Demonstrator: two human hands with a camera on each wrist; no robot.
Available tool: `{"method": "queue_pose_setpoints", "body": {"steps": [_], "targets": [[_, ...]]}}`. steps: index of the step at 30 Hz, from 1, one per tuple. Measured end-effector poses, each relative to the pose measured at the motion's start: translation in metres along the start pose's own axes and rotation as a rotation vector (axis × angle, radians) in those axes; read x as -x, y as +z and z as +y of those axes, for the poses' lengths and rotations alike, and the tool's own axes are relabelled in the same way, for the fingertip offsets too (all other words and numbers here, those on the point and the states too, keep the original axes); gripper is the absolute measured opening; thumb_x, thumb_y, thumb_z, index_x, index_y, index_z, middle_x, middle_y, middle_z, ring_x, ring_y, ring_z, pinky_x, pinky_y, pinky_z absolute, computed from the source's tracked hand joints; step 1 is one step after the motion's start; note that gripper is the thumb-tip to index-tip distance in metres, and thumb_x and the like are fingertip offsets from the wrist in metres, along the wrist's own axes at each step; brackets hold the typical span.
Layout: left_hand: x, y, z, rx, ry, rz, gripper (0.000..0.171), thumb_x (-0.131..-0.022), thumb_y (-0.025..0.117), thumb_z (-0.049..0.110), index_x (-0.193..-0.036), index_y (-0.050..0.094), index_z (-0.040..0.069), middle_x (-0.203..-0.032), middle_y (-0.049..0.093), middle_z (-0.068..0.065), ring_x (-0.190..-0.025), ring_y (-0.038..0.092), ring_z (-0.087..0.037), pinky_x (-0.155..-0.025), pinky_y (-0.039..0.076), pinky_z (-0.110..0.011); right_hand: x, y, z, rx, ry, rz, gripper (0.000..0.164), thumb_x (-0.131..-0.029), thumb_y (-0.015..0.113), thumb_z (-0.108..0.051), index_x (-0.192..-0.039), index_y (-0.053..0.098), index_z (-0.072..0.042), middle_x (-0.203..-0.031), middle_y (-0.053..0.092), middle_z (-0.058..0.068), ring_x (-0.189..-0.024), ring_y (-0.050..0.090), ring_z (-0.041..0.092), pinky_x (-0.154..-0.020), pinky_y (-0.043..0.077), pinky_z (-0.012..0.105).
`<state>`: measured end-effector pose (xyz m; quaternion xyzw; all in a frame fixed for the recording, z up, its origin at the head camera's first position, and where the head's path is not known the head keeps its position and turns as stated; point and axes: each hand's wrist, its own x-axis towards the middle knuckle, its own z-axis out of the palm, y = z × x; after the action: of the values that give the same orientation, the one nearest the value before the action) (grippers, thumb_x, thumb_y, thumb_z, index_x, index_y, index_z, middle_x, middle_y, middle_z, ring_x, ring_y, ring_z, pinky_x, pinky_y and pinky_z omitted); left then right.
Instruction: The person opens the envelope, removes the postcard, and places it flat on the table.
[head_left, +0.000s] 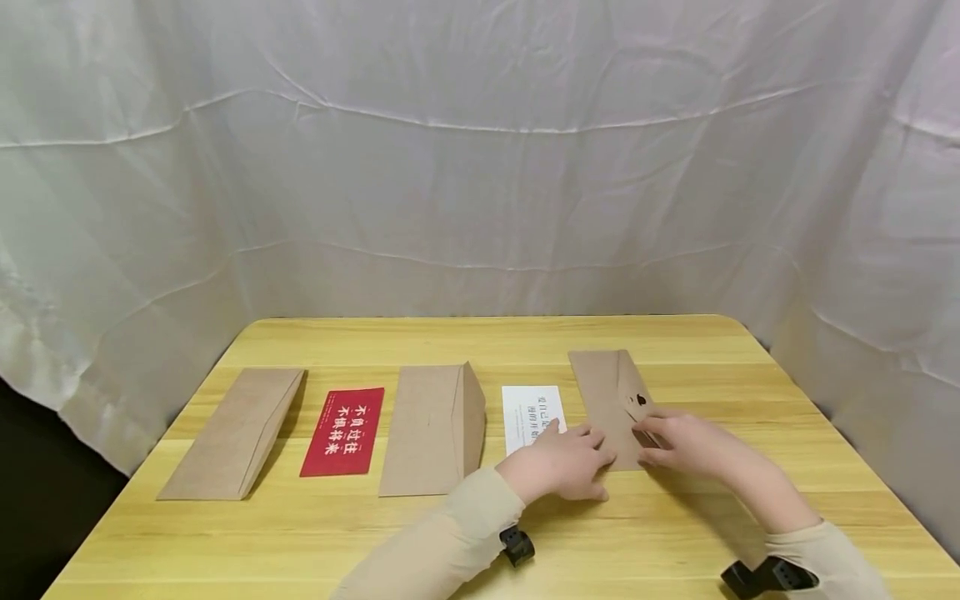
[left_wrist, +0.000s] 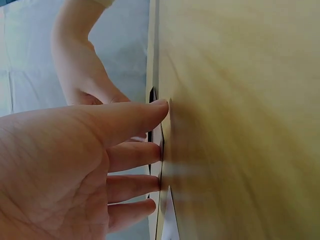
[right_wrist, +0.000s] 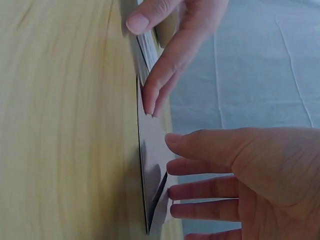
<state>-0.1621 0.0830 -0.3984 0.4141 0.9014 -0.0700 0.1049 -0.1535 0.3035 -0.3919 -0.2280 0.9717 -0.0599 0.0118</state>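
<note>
On the right of the table lies a brown paper envelope (head_left: 597,379) with a dark printed mark near its flap. My left hand (head_left: 567,461) rests its fingertips on the envelope's near left part, beside a white printed card (head_left: 522,412). In the left wrist view the fingers of that hand (left_wrist: 125,165) are nearly straight. At the envelope's right side my right hand (head_left: 690,446) touches the flap (right_wrist: 160,202), which stands slightly raised. Its fingers look straight in the right wrist view, with the thumb apart from them.
Further left are another brown envelope (head_left: 423,433) with its flap lifted, a red card (head_left: 343,433) with white characters, and a third brown envelope (head_left: 225,437). All lie on the wooden table (head_left: 637,550). A pale curtain (head_left: 480,192) hangs behind and at the sides.
</note>
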Motion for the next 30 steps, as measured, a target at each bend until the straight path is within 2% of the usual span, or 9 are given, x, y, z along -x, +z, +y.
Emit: {"method": "queue_pose_setpoints", "body": {"steps": [3,7,13,22,30], "targets": [[0.007,0.001,0.000,-0.020,0.012,0.001,0.064,-0.091,0.049,0.064,-0.149,0.033,0.041,-0.160,0.028,0.013,-0.148,0.026,-0.010,-0.117,0.029,-0.049,-0.001,0.001,-0.002,0.020,-0.025,0.014,0.035,-0.084,0.074,-0.030,-0.110,0.069,-0.006,-0.107,0.065,0.004,-0.088,0.063,0.016,-0.075,0.055,0.037],[0.015,0.002,0.001,-0.035,0.031,0.004,0.064,-0.092,0.049,0.064,-0.149,0.035,0.040,-0.159,0.029,0.012,-0.148,0.026,-0.010,-0.117,0.030,-0.049,-0.003,0.004,-0.003,0.040,-0.028,0.012,0.041,-0.086,0.072,-0.028,-0.119,0.067,-0.004,-0.115,0.065,0.012,-0.100,0.065,0.028,-0.083,0.055,0.046],[0.027,0.004,0.003,-0.031,0.037,0.005,0.063,-0.091,0.052,0.063,-0.148,0.037,0.040,-0.159,0.031,0.011,-0.148,0.028,-0.011,-0.117,0.030,-0.049,-0.007,0.008,-0.008,0.058,-0.012,-0.015,0.044,-0.090,0.068,-0.026,-0.128,0.063,-0.005,-0.133,0.058,0.021,-0.118,0.059,0.041,-0.094,0.050,0.054],[0.036,0.008,0.004,-0.025,0.060,0.014,0.063,-0.091,0.052,0.062,-0.148,0.038,0.038,-0.158,0.031,0.010,-0.148,0.028,-0.011,-0.117,0.030,-0.047,-0.014,0.005,-0.014,0.072,-0.030,-0.024,0.044,-0.091,0.067,-0.025,-0.129,0.062,-0.004,-0.134,0.057,0.024,-0.116,0.060,0.042,-0.093,0.050,0.054],[0.037,0.011,0.007,-0.051,0.068,0.041,0.060,-0.091,0.052,0.062,-0.145,0.042,0.037,-0.156,0.036,0.010,-0.146,0.032,-0.011,-0.116,0.032,-0.047,-0.030,0.003,-0.012,0.045,-0.013,-0.055,0.046,-0.090,0.067,-0.023,-0.130,0.060,-0.002,-0.136,0.054,0.025,-0.118,0.057,0.045,-0.091,0.051,0.056]]}}
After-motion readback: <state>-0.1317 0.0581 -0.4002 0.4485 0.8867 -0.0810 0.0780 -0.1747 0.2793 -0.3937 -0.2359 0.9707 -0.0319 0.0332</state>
